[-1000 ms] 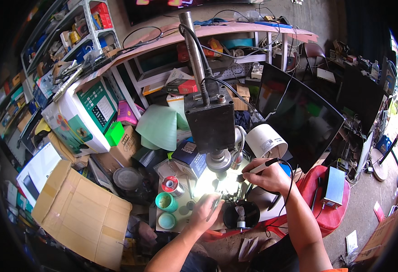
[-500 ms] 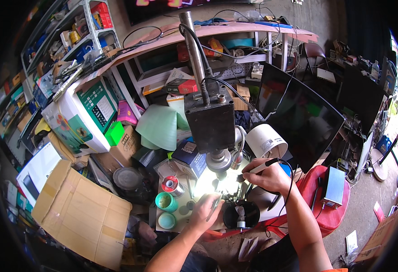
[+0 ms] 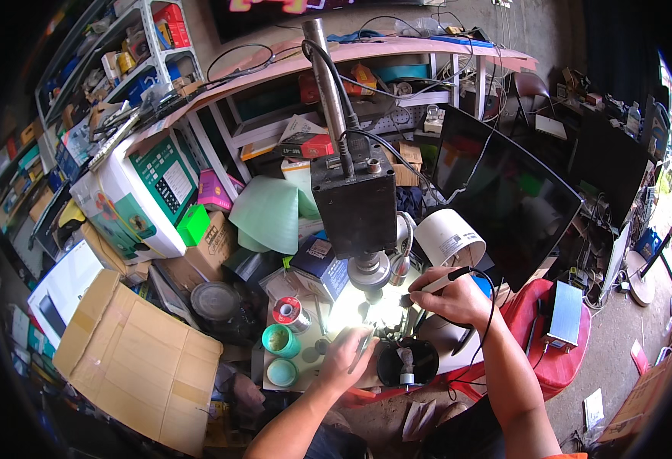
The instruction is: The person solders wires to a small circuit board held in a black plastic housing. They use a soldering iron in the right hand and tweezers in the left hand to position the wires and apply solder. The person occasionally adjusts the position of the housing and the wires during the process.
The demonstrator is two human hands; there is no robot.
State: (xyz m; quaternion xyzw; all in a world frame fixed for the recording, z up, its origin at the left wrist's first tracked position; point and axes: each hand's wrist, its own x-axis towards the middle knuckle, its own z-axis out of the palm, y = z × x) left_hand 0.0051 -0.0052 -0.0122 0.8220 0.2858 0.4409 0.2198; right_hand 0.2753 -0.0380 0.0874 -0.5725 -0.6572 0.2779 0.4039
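Observation:
My right hand [image 3: 455,301] is closed round a soldering iron [image 3: 442,283] with a pale handle and a black cable that runs down past my wrist. Its tip end points left into the bright light under the black microscope camera [image 3: 355,203]. Lower left of that glare, my left hand [image 3: 345,359] pinches slim metal tweezers [image 3: 362,349], their points up toward the lit spot. The glare washes out whatever lies between the two tools. Beside my left hand stand a solder spool [image 3: 291,314] and two green tubs [image 3: 280,340]. A round black dish [image 3: 420,361] sits between my forearms.
A white lamp shade [image 3: 450,239] stands just beyond my right hand. On the red stool [image 3: 562,306] at right rests a blue-silver box [image 3: 563,316]. An open cardboard box [image 3: 137,359] fills the left, and a large dark screen [image 3: 504,195] leans behind.

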